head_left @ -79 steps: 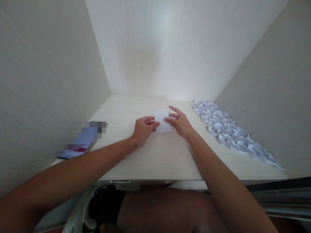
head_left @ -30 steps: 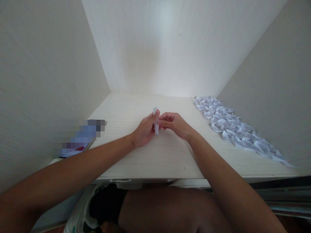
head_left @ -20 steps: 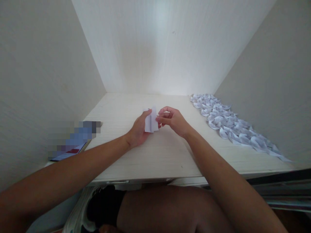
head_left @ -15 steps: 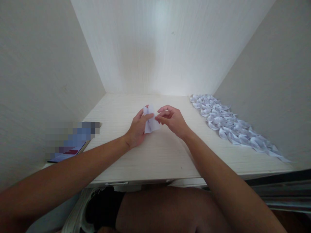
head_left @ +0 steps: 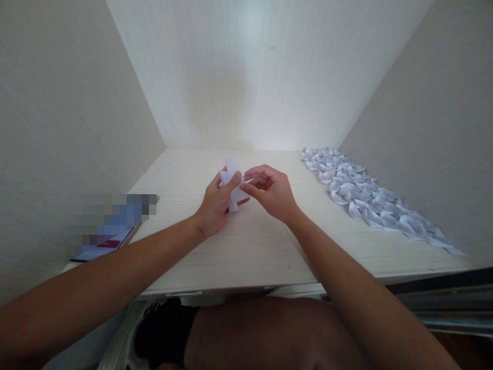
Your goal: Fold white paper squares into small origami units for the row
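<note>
A small piece of folded white paper is held above the tabletop in the middle of the head view. My left hand grips it, thumb across the front and fingers behind. At the paper's right side is my right hand, fingers curled and thumb and fingertips pinched together at its edge. Some of the right fingers are hidden behind the hand. Along the right side of the desk lie many folded white paper boats, packed in overlapping rows.
The pale wooden desk is enclosed by a back panel and two side walls. A tablet-like screen, partly blurred out, lies at the left edge. My bare leg is below the desk's front edge.
The paper has turned and tilted in my left hand, and its flaps now point differently. My right hand has moved slightly left, onto its edge. The view has shifted a little.
</note>
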`<state>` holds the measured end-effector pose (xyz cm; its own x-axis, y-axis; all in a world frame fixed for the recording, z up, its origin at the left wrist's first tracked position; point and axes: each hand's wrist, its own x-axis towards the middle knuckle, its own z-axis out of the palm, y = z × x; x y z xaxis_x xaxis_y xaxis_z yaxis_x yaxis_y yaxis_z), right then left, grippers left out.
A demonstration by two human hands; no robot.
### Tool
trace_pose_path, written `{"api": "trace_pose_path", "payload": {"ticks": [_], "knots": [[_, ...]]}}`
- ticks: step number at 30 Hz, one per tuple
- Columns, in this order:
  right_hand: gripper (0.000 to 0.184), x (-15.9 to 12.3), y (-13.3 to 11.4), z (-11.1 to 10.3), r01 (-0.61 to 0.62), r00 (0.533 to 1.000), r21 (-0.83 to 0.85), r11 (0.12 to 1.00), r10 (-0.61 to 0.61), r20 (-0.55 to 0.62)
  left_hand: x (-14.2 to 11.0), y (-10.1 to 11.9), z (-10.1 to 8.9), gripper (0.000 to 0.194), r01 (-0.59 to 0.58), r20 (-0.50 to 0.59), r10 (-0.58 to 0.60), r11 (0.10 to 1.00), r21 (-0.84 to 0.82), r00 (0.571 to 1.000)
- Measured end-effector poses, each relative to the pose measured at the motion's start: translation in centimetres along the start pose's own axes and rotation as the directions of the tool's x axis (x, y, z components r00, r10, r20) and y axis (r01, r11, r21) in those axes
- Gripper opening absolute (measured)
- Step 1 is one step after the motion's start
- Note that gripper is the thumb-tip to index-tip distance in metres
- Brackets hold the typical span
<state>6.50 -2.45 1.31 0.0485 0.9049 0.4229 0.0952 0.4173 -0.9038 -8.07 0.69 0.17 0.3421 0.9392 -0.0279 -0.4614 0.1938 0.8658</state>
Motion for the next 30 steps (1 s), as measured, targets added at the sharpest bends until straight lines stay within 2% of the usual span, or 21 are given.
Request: {"api": "trace_pose_path", "payload": {"ticks": [3, 7, 18, 23, 25, 27, 28, 30], "knots": [[0.038, 0.2, -0.1, -0.3, -0.083, 0.995, 0.155, 0.984, 0.074, 0.063, 0.2, -0.1, -0.1, 0.041, 0.114, 0.089, -0.108, 0.992, -0.056, 0.99], [0.034, 0.3, 0.1, -0.8, -0.14, 0.987, 0.213, 0.967, 0.119, 0.108, 0.2, -0.3, -0.2, 0.041, 0.206, 0.165, -0.187, 0.973, -0.107, 0.968], [0.03, 0.3, 0.1, -0.8, -0.197, 0.976, 0.253, 0.947, 0.166, 0.142, 0.3, -0.6, -0.6, 0.043, 0.199, 0.222, -0.176, 0.976, -0.085, 0.959], [0.032, 0.4, 0.3, -0.8, -0.217, 0.974, 0.278, 0.936, 0.187, 0.131, 0.0, -0.3, -0.3, 0.035, 0.194, 0.185, -0.175, 0.977, -0.087, 0.967], [0.032, 0.7, 0.5, -1.0, -0.235, 0.972, 0.277, 0.932, 0.221, 0.08, -0.1, 0.0, -0.1, 0.035, 0.196, 0.147, -0.184, 0.978, -0.072, 0.972], [0.027, 1.0, 0.8, -1.4, -0.198, 0.971, 0.212, 0.957, 0.22, -0.088, -0.2, 0.2, 0.0, 0.042, 0.212, 0.085, -0.207, 0.976, -0.057, 0.975], [0.022, 1.2, 0.9, -1.7, -0.153, 0.96, 0.129, 0.98, 0.179, -0.214, -0.2, 0.4, 0.1, 0.048, 0.223, 0.054, -0.22, 0.973, -0.055, 0.974], [0.013, 1.5, 1.1, -2.4, -0.058, 0.905, -0.152, 0.987, -0.013, -0.426, -0.2, 0.5, 0.3, 0.058, 0.241, 0.01, -0.241, 0.969, -0.058, 0.971]]}}
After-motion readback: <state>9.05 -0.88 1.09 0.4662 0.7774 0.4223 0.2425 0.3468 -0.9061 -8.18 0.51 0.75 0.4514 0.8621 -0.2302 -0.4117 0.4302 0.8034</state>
